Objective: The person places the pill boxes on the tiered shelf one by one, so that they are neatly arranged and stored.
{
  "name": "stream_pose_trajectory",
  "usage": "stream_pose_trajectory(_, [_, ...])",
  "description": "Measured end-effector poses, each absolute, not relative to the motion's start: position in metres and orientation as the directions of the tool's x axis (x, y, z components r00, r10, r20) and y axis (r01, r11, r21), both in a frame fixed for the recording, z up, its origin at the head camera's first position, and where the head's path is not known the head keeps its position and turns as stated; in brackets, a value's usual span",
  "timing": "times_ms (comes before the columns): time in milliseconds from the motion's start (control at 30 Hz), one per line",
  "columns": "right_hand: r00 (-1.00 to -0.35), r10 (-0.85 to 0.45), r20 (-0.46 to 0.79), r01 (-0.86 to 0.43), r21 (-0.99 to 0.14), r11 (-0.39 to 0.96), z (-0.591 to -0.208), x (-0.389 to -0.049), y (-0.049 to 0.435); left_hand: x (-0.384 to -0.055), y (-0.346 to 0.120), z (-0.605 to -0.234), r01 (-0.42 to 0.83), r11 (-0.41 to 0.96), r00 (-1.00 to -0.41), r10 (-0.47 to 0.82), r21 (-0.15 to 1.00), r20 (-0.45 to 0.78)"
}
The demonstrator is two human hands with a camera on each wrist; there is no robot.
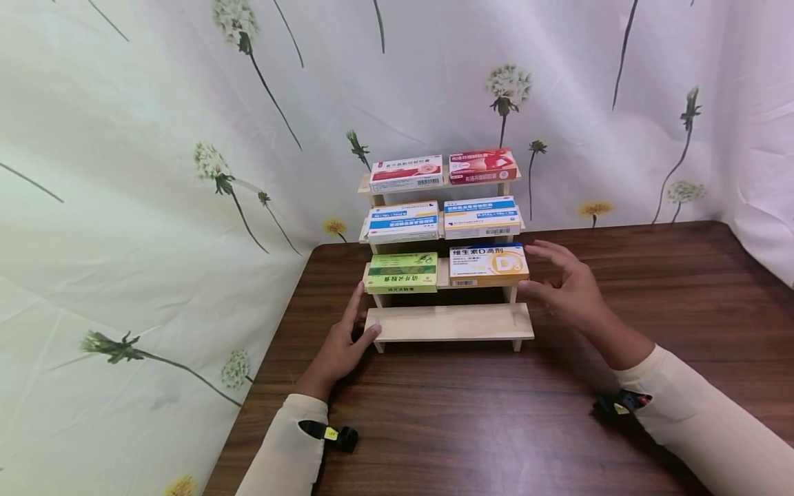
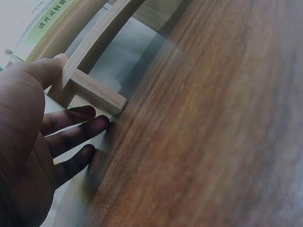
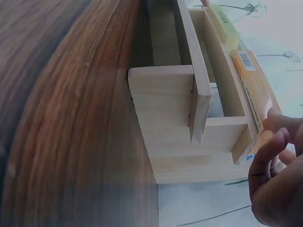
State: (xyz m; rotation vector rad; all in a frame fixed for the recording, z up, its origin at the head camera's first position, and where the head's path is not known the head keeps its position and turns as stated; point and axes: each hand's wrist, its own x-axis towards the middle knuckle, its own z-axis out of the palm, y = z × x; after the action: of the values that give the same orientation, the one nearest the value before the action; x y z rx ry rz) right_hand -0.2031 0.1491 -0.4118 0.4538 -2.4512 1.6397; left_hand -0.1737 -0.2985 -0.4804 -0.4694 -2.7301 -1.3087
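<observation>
A stepped wooden rack [image 1: 449,324] holds medicine boxes on its upper three tiers; the lowest tier is bare. On the third tier down lie a green box [image 1: 402,271] and, to its right, a white and orange vitamin D box [image 1: 489,265]. My left hand [image 1: 340,350] is at the rack's left side, its thumb at the end of the lowest shelf and its other fingers spread alongside, as the left wrist view shows. At the right end of the vitamin D box is my right hand [image 1: 573,293], thumb by the lower corner and forefinger by the upper one.
Two blue and white boxes, left [image 1: 403,222] and right [image 1: 482,217], lie on the second tier. A white and red box [image 1: 406,172] and a red box [image 1: 482,166] occupy the top. The rack stands on a dark wooden table [image 1: 459,420] before a flowered cloth [image 1: 422,83].
</observation>
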Motion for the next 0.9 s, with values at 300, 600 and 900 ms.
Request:
stream_pose_trajectory(300, [-0.957, -0.14, 0.252, -0.288, -0.874, 0.392, -0.413, -0.2, 0.163, -0.172, -0.298, -0.478, 0.315, 0.583, -0.948, 0.239, 0.749, 0.212])
stream_pose_trajectory(600, [-0.975, -0.111, 0.191, -0.22, -0.878, 0.426, -0.414, -0.198, 0.173, -0.171, -0.297, -0.477, 0.318, 0.591, -0.947, 0.228, 0.742, 0.225])
stream_pose_trajectory(900, [-0.988, -0.077, 0.137, -0.157, -0.869, 0.469, -0.426, -0.183, 0.188, -0.168, -0.297, -0.476, 0.279, 0.593, -0.96, 0.182, 0.755, 0.212])
